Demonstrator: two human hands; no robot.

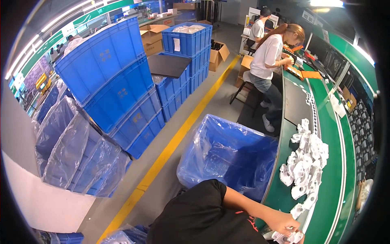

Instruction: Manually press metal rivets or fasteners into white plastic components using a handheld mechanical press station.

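Note:
My left hand (283, 223) reaches over the bench edge at the lower right, its fingers closed on a white moulded plastic part (287, 237). A sliver of skin beside that part, at the lower edge, seems to be my right hand (301, 237); its fingers are mostly hidden. Just beyond my left hand, a long heap of similar white plastic parts (305, 158) lies along the bench. A large blue bin (227, 152) lined with clear plastic film stands on the floor against the bench, beside my left arm.
Stacked blue crates (118, 81) rise at the left, beside film-covered crates (77, 150). A yellow floor line (162, 160) runs past the bin. Farther along the green-topped bench (331, 134), a seated co-worker (270, 57) handles small items near orange trays (310, 75).

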